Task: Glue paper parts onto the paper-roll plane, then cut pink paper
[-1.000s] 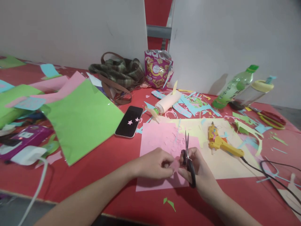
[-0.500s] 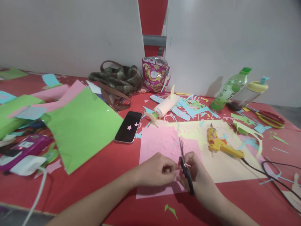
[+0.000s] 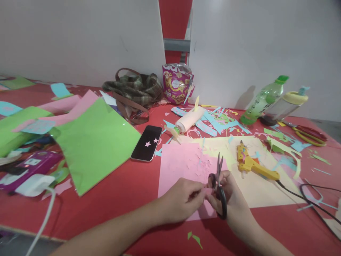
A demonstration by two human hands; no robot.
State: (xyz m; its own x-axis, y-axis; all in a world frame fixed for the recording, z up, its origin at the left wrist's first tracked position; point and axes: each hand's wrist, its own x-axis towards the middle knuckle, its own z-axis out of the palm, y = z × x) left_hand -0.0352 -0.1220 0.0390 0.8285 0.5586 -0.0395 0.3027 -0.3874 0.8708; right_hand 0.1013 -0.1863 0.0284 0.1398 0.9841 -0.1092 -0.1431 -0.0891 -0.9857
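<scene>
My left hand [image 3: 183, 199] is closed, pinching a small piece of pink paper [image 3: 208, 191] between thumb and fingertips. Black-handled scissors [image 3: 220, 188] are held in my right hand [image 3: 231, 199], blades pointing up and slightly apart. The right fingertips also meet the pink piece, whose exact shape is partly hidden. Both hands are above a pink sheet [image 3: 173, 163] strewn with tiny pink offcuts. Two pink paper stars [image 3: 147, 144] lie on a black phone [image 3: 146, 147] to the left of the sheet.
A yellow glue gun [image 3: 255, 167] with a black cord rests on a cream sheet [image 3: 266, 199] at right. A paper-wrapped bottle [image 3: 190, 119], snack bag [image 3: 178, 85], green bottle [image 3: 263, 101] and clear cup [image 3: 283, 108] are behind. Green sheets [image 3: 98, 142] lie left.
The scissors have shifted right and tilted, with the blades now parted. The pink piece between my fingertips shows more plainly. My left hand has moved slightly right.
</scene>
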